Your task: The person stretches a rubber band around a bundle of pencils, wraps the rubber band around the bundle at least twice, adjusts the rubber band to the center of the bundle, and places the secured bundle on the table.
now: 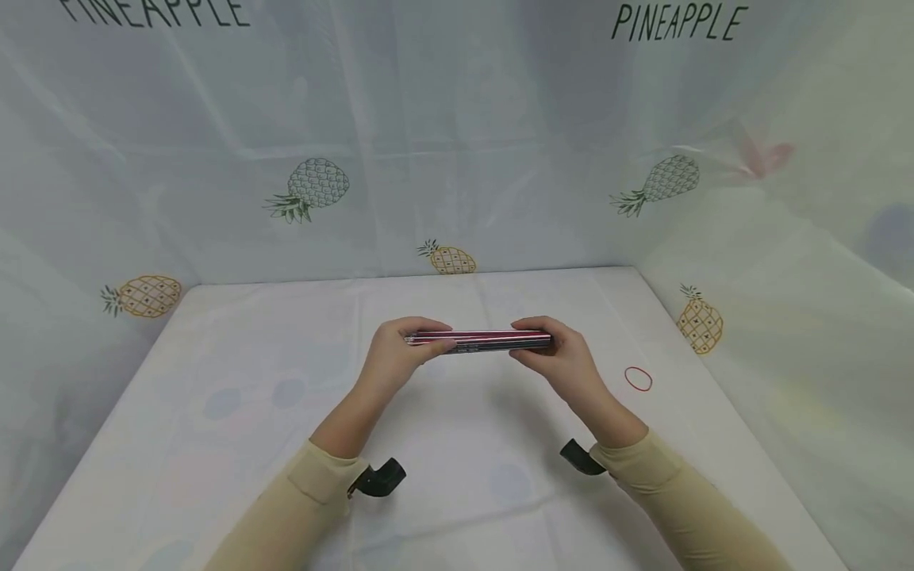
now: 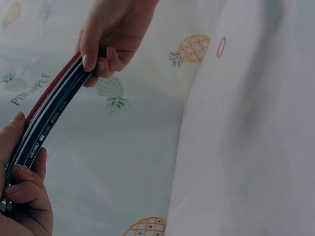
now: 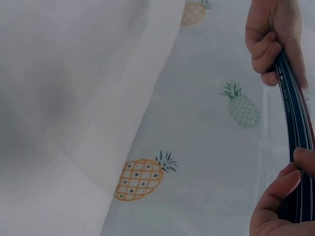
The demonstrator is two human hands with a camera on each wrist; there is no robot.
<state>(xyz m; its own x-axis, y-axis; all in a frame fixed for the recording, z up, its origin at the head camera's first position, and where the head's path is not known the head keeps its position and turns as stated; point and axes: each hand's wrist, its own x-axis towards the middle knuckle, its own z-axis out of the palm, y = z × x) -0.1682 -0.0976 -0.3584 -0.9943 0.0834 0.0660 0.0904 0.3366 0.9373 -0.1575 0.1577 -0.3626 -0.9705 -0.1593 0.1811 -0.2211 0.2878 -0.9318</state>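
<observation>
Both hands hold a bundle of pencils [image 1: 485,341] level above the white table. The pencils are dark blue and red with pale stripes, lying side by side, and white lettering shows on one in the left wrist view. My left hand [image 1: 397,353] grips the left end between thumb and fingers, where silvery tips show. At the other end, my right hand [image 1: 557,353] pinches the bundle the same way and covers its tips. A thin red loop like a rubber band [image 1: 627,378] lies on the table to the right of the right hand.
The table [image 1: 236,476] has a white cover with faint bluish spots. Sheets printed with pineapples [image 1: 319,183] hang as walls behind and at both sides. A black wrist mount [image 1: 381,477] sticks out at the left cuff, another [image 1: 581,457] at the right.
</observation>
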